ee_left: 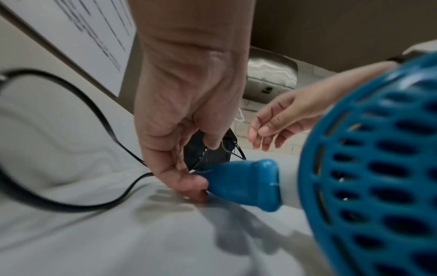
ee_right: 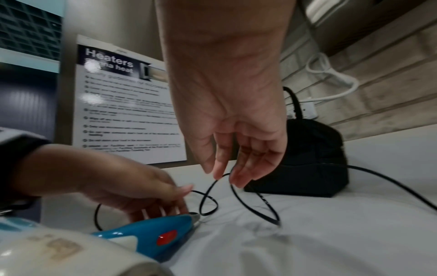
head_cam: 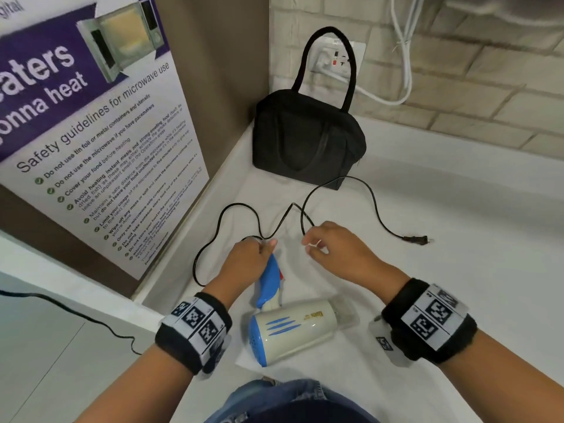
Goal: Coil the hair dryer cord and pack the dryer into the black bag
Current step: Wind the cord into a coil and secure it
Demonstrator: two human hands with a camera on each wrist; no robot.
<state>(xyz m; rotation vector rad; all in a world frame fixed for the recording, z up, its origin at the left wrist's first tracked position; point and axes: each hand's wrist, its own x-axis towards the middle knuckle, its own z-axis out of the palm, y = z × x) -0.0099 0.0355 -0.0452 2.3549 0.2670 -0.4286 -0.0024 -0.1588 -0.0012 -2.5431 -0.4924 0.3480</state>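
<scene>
Hair dryer (head_cam: 293, 328): laid on its side on the white tabletop (head_cam: 442, 209), at 6 o'clock from the black bag (head_cam: 308, 138), blue handle pointed toward 11 o'clock.
Cord (head_cam: 370, 206): spread in loose loops between dryer and bag; plug (head_cam: 416, 239) lying at 3 o'clock.
Left hand (head_cam: 248, 259): grip closed on the cord at the handle's end.
Right hand (head_cam: 335, 248): cord is pinched lightly between fingertips.
Poster (head_cam: 100, 141): mounted at 9 o'clock.
</scene>
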